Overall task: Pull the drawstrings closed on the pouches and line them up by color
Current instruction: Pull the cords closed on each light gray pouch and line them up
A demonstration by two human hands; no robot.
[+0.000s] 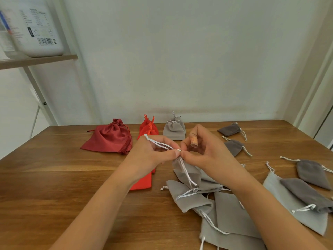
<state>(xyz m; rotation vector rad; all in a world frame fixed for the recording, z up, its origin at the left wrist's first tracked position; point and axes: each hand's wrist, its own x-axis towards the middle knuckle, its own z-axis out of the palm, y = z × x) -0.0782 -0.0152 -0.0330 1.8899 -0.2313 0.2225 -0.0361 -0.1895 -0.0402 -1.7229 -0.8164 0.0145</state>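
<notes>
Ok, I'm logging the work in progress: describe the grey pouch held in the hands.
The light grey pouch, seemingly soft matte fabric, has its neck gathered where the left hand and right hand pinch it. Its body hangs onto other grey pouches on the table. One white drawstring runs over the left hand; another dangles down its front.

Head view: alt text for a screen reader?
The left hand and right hand pinch the white drawstrings of a light grey pouch over a table. Closed pouches line the far edge: dark red pouch, orange-red pouches, grey pouches. Loose grey pouches lie at right.
</notes>
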